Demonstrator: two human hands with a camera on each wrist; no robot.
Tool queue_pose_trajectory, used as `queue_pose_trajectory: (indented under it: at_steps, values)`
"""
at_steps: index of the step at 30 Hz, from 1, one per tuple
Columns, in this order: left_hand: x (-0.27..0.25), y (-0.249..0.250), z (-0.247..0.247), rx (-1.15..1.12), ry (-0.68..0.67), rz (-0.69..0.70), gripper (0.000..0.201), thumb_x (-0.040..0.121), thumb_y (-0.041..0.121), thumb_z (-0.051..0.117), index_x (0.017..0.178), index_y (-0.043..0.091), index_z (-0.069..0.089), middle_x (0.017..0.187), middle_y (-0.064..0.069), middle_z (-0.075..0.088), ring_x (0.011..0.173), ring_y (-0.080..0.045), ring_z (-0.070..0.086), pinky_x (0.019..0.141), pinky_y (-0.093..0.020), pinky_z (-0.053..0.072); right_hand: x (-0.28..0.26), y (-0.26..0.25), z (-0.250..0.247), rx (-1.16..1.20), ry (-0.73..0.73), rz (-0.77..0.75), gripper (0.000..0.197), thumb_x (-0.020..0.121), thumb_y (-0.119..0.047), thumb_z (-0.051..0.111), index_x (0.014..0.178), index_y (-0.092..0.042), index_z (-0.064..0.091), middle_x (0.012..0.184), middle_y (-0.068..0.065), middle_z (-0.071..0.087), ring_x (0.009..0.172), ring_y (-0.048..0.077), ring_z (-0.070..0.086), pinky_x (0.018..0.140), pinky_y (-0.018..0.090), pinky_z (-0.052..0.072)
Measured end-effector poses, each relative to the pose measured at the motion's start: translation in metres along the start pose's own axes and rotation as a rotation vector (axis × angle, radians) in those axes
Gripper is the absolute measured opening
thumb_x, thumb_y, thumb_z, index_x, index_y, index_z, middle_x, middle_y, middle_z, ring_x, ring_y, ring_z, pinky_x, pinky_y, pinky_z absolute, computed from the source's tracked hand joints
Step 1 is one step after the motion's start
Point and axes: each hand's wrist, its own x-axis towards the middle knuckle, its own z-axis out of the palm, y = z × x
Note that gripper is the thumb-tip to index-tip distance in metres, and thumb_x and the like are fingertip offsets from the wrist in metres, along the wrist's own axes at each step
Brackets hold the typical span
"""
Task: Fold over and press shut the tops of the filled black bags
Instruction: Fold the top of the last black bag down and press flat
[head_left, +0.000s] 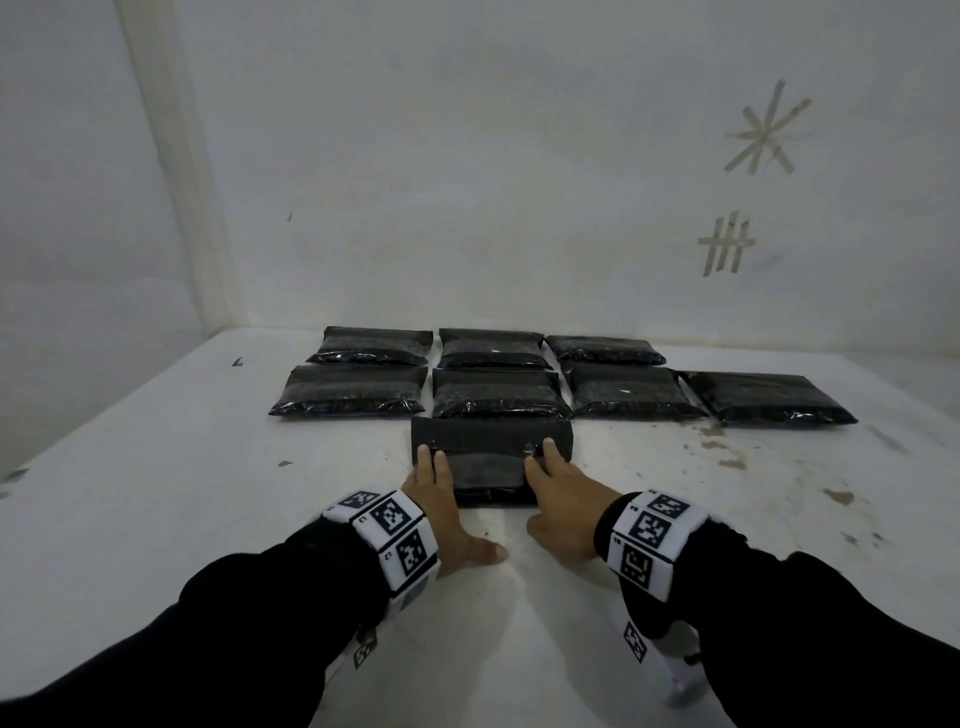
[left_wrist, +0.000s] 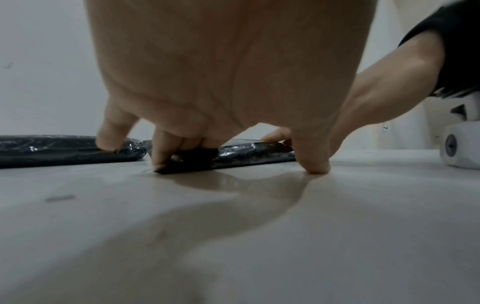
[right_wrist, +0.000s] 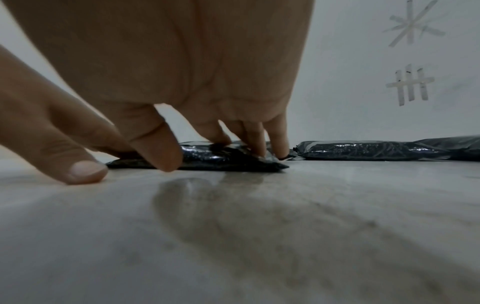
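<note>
A filled black bag (head_left: 491, 457) lies flat on the white table (head_left: 208, 519) right in front of me. Its far strip is matte and flat, and its near part is glossy. My left hand (head_left: 444, 499) lies over the bag's left edge with straight fingers pressing down and the thumb on the table. My right hand (head_left: 545, 486) presses on the right side in the same way. In the left wrist view the left hand's fingers (left_wrist: 161, 150) push on the bag (left_wrist: 249, 154). In the right wrist view the right hand's fingers (right_wrist: 259, 142) bear on the bag (right_wrist: 221, 162).
Several more filled black bags (head_left: 498, 397) lie in two rows just behind, one (head_left: 769, 397) off to the right. Walls close the left and back, with tape marks (head_left: 727, 244) on the back wall. Brown stains (head_left: 727, 457) mark the table at the right.
</note>
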Motion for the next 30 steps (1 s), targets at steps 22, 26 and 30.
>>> queue_pose_trajectory:
  at_steps: [22,26,30]
  values:
    - [-0.006,-0.005,-0.01,0.082,-0.069,-0.019,0.115,0.077,0.076,0.045,0.149,0.008,-0.014,0.157,-0.011,-0.018,0.147,-0.026,0.001,0.116,-0.05,0.004,0.002,0.019,-0.005,0.021,-0.134,0.046,0.077,0.097,-0.04,0.037,0.15,-0.02,-0.015,0.156,-0.001,-0.024,0.146,0.024,0.011,0.117,0.046,0.008]
    - [-0.009,-0.013,-0.027,0.007,-0.124,0.018,0.111,0.081,0.068,0.05,0.149,0.012,-0.017,0.159,-0.008,-0.007,0.145,-0.023,0.016,0.115,-0.039,0.015,-0.001,0.024,-0.008,0.113,-0.05,0.029,0.079,0.095,-0.03,0.043,0.15,-0.016,-0.013,0.157,0.002,-0.021,0.147,0.019,-0.002,0.119,0.041,0.014]
    - [-0.012,-0.022,-0.03,0.012,-0.146,0.015,0.111,0.082,0.065,0.053,0.149,0.013,-0.018,0.159,-0.005,0.008,0.145,-0.023,0.017,0.116,-0.039,0.013,-0.002,0.029,-0.006,0.025,-0.08,0.083,0.08,0.096,-0.042,0.039,0.15,-0.014,-0.013,0.159,0.001,-0.015,0.147,0.018,-0.009,0.117,0.046,0.006]
